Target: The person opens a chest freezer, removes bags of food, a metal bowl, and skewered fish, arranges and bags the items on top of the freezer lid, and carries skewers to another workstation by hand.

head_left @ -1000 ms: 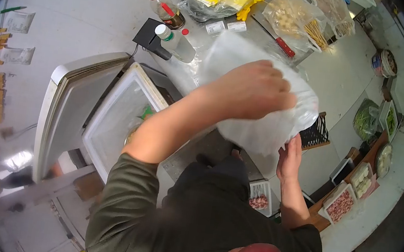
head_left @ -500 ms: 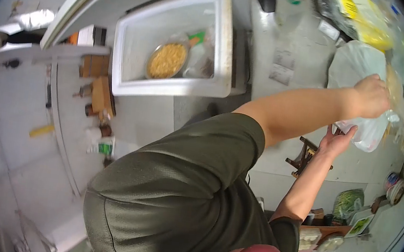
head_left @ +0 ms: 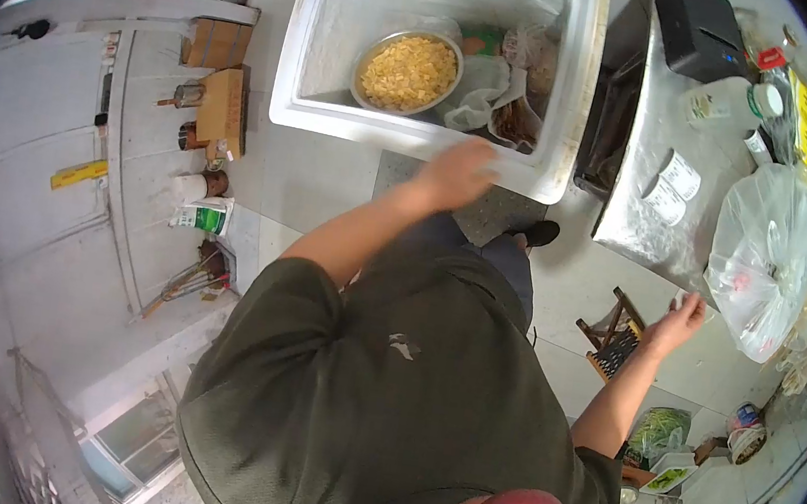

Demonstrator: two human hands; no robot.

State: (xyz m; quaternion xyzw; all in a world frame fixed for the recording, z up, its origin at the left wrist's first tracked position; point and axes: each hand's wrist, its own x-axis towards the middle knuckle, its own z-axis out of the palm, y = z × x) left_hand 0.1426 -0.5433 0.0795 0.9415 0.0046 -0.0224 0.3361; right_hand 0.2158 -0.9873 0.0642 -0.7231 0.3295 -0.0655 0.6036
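Note:
My left hand [head_left: 458, 174] is blurred, in front of the near rim of a white chest freezer [head_left: 358, 127]. Its fingers look loosely stretched, and I see nothing in them. Inside the freezer, a round metal bowl [head_left: 358, 73] is full of yellow pieces [head_left: 408, 72]. Beside it lie plastic bags [head_left: 477, 85] of food. Off to the right, my right hand [head_left: 674, 328] hangs over the floor with its fingers half curled and apart. It is just left of a clear plastic bag [head_left: 763, 261], seemingly without touching it; the bag's contents are hard to make out.
A metal table [head_left: 630, 214] carries paper labels [head_left: 673, 189], a plastic jug [head_left: 719, 101] and a black device [head_left: 700, 31]. A small folding stool [head_left: 615, 333] stands on the floor below my right hand. Cardboard boxes [head_left: 222, 114] line the left wall; greens [head_left: 658, 431] lie at lower right.
My left hand has let go of the plastic bag and swung left to the freezer. My right hand has come away from beneath the bag. The view has turned toward the freezer.

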